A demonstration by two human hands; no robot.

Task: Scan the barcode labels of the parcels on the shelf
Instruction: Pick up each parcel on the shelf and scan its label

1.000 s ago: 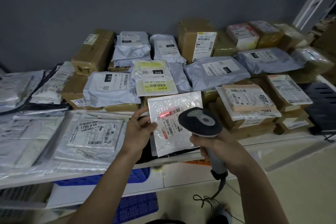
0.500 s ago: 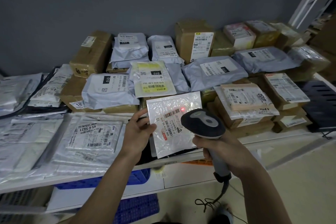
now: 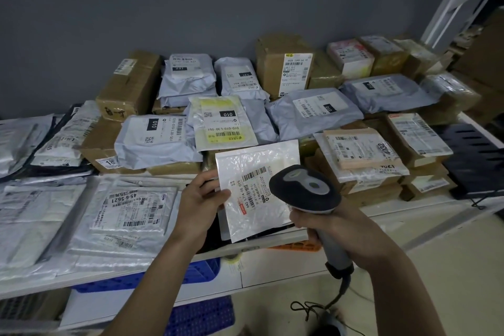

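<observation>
My left hand (image 3: 200,199) pinches the left edge of a flat white bubble mailer (image 3: 253,188), holding it tilted up above the front of the shelf (image 3: 409,210). Its barcode label (image 3: 252,185) faces me. My right hand (image 3: 332,229) grips the handle of a black and grey barcode scanner (image 3: 304,189), whose head points at the label from the right and covers the label's right end. No red scan light shows on the mailer.
Many parcels cover the shelf: grey poly bags (image 3: 156,139), brown cardboard boxes (image 3: 128,87) along the dark wall, flat white bags (image 3: 128,213) at the left. A black rack (image 3: 474,161) stands at the right. Blue crates (image 3: 201,316) sit below. The scanner cable (image 3: 313,308) hangs down.
The red scan dot that lay on the mailer's label has gone out. Mailer, scanner and both hands stay almost where they were.
</observation>
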